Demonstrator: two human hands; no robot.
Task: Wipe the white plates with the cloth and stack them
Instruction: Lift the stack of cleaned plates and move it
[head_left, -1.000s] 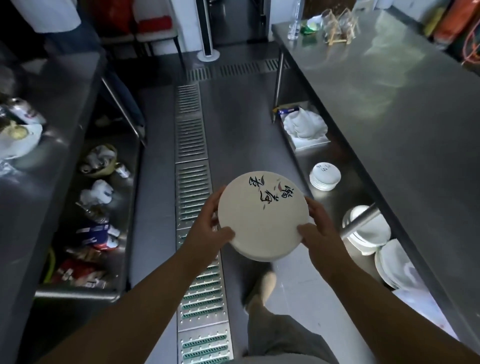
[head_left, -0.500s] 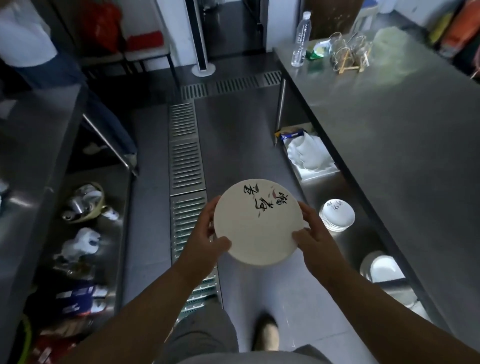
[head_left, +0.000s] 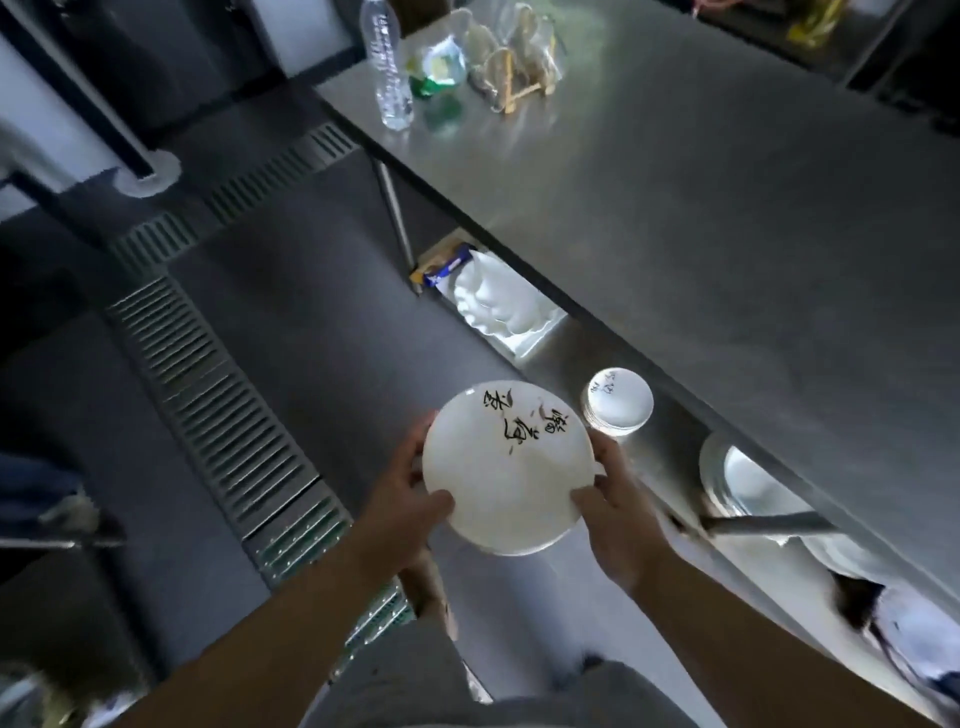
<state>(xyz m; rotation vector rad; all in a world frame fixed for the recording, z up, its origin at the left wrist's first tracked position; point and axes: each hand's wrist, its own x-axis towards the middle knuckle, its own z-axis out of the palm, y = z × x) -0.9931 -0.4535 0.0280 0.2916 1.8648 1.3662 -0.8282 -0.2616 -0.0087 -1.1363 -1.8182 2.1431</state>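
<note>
1. Head view: white plates (head_left: 508, 475), a small stack, held over the floor beside the bench (head_left: 727, 218); left hand (head_left: 402, 499) and right hand (head_left: 615, 506) grip opposite rims, fingers curled round.
2. Likely stiff, glazed, slippery, breakable; hold the rims, thumbs on top.

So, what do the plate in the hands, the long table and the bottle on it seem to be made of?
Plate: probably glazed ceramic or porcelain, since it is smooth, glossy white and has black brush characters; melamine is possible.
Table: likely brushed stainless steel, being grey with a dull sheen and soft reflections.
Bottle: seems thin clear plastic, see-through with a ribbed wall.
</note>
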